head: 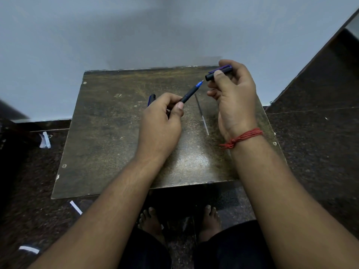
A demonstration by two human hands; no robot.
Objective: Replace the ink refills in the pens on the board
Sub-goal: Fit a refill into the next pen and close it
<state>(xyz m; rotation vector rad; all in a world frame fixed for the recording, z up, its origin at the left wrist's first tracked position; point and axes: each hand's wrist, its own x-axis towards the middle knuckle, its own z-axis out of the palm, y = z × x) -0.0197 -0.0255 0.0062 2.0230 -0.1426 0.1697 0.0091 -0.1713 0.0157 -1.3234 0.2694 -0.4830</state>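
left hand [161, 121] grips pen [189, 95]; right hand [233, 94] pinches cap [219, 72], above board [108, 133].

refill [202, 115] on board [108, 136], between hands

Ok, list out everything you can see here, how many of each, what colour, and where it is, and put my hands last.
board: one, dark brown, worn, on the floor against the wall
pen: one, black with blue tip, held above the board
pen cap: one, black with purple clip, held over the board's far right corner
second pen: one, blue and black, on the board behind the left hand, mostly hidden
refill: one, thin, dark to clear, lying on the board between the hands
paper scraps: several, white, on the dark floor at left
thread band: one, red, right wrist
left hand: grips the pen
right hand: grips the pen cap
feet: two, bare, below the board
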